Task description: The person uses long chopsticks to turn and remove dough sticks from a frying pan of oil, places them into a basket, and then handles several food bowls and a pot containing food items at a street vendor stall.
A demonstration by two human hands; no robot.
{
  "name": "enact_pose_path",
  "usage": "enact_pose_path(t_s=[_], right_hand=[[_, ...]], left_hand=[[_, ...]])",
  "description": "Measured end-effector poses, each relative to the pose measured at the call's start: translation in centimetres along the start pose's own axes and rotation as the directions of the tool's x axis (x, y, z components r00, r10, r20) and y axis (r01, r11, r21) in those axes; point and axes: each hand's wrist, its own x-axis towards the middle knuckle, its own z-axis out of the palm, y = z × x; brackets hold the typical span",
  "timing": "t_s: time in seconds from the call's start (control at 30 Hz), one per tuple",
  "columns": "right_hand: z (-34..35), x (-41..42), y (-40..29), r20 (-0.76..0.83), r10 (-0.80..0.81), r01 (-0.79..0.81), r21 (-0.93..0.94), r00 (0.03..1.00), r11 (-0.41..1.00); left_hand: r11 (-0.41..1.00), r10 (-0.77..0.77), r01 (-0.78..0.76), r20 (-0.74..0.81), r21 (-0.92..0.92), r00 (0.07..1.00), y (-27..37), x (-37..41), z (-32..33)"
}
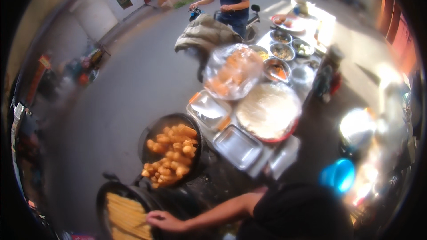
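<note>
My left forearm reaches leftward from my black sleeve, and my left hand (165, 220) is at the right rim of a dark round pan (100, 203). Long yellow strips (126, 211), perhaps fried dough, lie side by side in that pan. The fingers are bent close to the strips; whether they pinch anything is too blurred to tell. Farther off sits a black wok (200, 140) with golden fried dough pieces (175, 153) heaped in it. My right hand is not distinguishable; a dim pinkish patch shows behind the forearm.
Right of the wok are a metal tray (237, 148), a clip-sided container (208, 110), plastic-covered dough (268, 110) in a red basin and bagged fried food (233, 68). Bowls of fillings (282, 51) stand beyond. A person (232, 0) sits on a scooter. A blue bucket (338, 176) stands right.
</note>
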Motion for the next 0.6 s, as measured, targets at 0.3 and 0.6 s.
enact_pose_path(t_s=[0.3,0.6], right_hand=[[2.6,1.8,0.5,0.043,-0.212,0.216,-0.232,0.976,0.948],[2.6,7.1,-1.2,-0.013,-0.233,0.212,-0.374,0.972,0.903]], left_hand=[[0.98,-0.027,0.009,-0.087,-0.201,0.996,-6.2,3.8,-2.3],[0.722,-0.314,0.203,-0.051,-0.662,0.948,-4.5,14.0,-5.1]])
